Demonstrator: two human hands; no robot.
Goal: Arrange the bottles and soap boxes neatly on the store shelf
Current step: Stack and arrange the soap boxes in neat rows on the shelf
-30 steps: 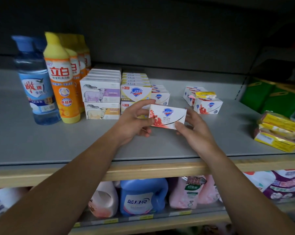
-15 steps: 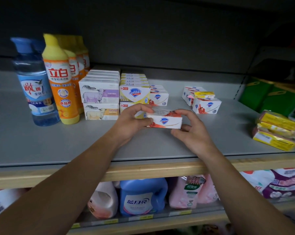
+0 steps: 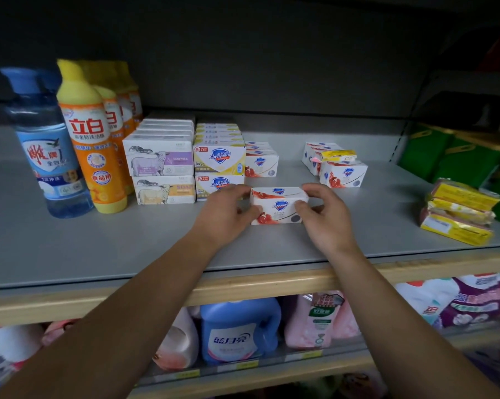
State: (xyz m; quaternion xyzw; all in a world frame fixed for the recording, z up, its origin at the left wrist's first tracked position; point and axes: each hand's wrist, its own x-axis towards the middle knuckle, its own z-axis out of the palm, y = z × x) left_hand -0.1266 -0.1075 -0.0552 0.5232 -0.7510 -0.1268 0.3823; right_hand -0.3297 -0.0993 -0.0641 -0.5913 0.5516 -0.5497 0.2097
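Fingers (image 3: 250, 211) of the left hand (image 3: 224, 216) and right hand (image 3: 326, 218) pinch both ends of a white soap box (image 3: 277, 205), set on the shelf (image 3: 99, 249) ahead of its matching row (image 3: 261, 161). Bottles (image 3: 90, 133) and stacked boxes (image 3: 162, 165) look tidy; the loose cluster (image 3: 339, 165) and yellow packs (image 3: 458, 216) remain.

Both my bare forearms reach forward and converge ahead of me. My left hand (image 3: 228, 214) has its fingers curled and thumb pressing inward toward the right. My right hand (image 3: 326, 217) mirrors it, fingers (image 3: 315, 191) arched over, thumb tucked in front.
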